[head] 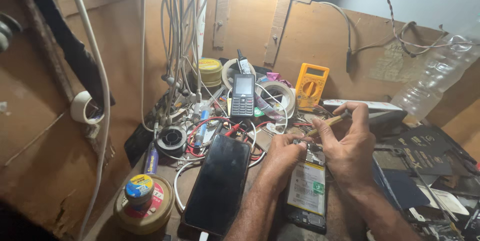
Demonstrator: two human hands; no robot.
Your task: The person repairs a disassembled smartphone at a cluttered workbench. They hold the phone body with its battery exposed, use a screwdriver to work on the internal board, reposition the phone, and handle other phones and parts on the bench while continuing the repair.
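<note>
At nine o'clock, a roll of white tape (86, 107) is seen against the brown board wall. At seven o'clock, a round yellow tin (144, 211) with a small jar on top is placed on the bench. Just right of it, a dark smartphone (218, 183) is laid screen up, and at twelve o'clock from that a black keypad phone (243, 95) is propped among tangled wires (210, 133). At centre, the left hand (280, 157) is pressed on the top end of an opened phone (306, 191), whose white battery label is exposed; its fingers are curled onto the phone's edge. At three o'clock from it, the right hand (347, 146) is closed on a thin yellow-handled tool (327, 122), whose tip is pointed at the phone's upper end. At one o'clock, a yellow multimeter (311, 85) is stood against the wall. At two o'clock, a clear plastic bottle (435, 76) is seen.
</note>
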